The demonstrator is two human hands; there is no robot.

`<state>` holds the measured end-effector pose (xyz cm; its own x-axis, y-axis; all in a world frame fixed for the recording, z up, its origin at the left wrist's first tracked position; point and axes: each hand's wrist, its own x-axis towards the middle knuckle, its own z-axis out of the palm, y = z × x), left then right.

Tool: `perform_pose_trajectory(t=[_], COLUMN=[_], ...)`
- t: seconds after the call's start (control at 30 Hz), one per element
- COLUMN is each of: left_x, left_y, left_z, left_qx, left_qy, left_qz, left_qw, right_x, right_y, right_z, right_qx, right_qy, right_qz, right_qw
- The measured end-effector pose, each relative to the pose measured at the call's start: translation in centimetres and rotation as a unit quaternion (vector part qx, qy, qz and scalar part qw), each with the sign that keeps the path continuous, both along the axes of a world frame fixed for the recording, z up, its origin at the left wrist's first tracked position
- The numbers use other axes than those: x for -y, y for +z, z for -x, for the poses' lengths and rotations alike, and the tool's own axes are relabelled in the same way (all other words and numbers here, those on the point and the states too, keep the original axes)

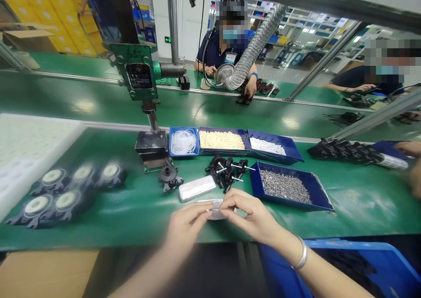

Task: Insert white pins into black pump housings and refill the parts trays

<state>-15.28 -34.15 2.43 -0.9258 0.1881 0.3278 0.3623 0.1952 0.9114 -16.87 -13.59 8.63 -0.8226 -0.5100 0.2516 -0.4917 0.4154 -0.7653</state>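
My left hand (189,219) and my right hand (248,212) meet near the front edge of the green work surface, each with thumb and finger pinched. Between the fingertips is a small pale, partly see-through item (217,209); its kind I cannot make out. Just beyond lies a white oblong block (198,188) with a speckled top. Behind that sit several black parts (226,168) with thin white pins sticking out. A black part with a round hub (168,175) stands to the left of them. A silver bangle circles my right wrist.
Bins hold metal pins (284,187), white pieces (266,146), cream pieces (222,141) and clear rings (183,141). A green press (138,72) stands behind. Black parts with cream discs (66,199) lie left. A blue crate (362,245) sits below right. Co-workers sit opposite; another person's hand is at far right.
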Motion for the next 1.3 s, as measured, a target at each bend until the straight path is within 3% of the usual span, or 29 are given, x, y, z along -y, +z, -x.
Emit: perform_pose_trajectory(t=[0.13,0.23,0.37,0.53,0.7,0.83,1.03,1.3], left_x=[-0.3,0.2,1.6,2.3,2.1,2.3,2.4,2.5], left_y=[0.5,0.8,0.5,-0.8,-1.5,-1.1,-0.6,-0.3], left_z=[0.8,1.1,1.7,2.9,2.9,2.6,2.6,2.8], left_qx=[0.006,-0.010,-0.089,-0.266,-0.306,-0.308,-0.291,-0.304], left_qy=[-0.042,-0.039,-0.004,0.002,-0.021,-0.062,-0.077,-0.082], left_qz=[-0.006,0.027,0.109,0.286,0.390,0.397,0.399,0.387], left_qw=[0.999,0.999,0.990,0.921,0.868,0.862,0.866,0.866], right_x=[1.0,1.1,1.3,2.4,3.4,3.7,2.9,3.8], right_y=[0.0,-0.3,-1.9,-3.2,-2.3,-2.8,-3.2,-2.0], right_z=[-0.2,1.2,4.5,7.1,7.9,8.3,7.8,7.8], right_qx=[0.014,0.015,-0.050,-0.121,-0.112,-0.124,-0.132,-0.092], right_qy=[0.000,-0.006,-0.052,0.007,0.064,0.053,0.081,0.118], right_qz=[0.020,0.016,-0.060,-0.264,-0.333,-0.353,-0.271,-0.335], right_qw=[1.000,1.000,0.996,0.957,0.934,0.926,0.950,0.930])
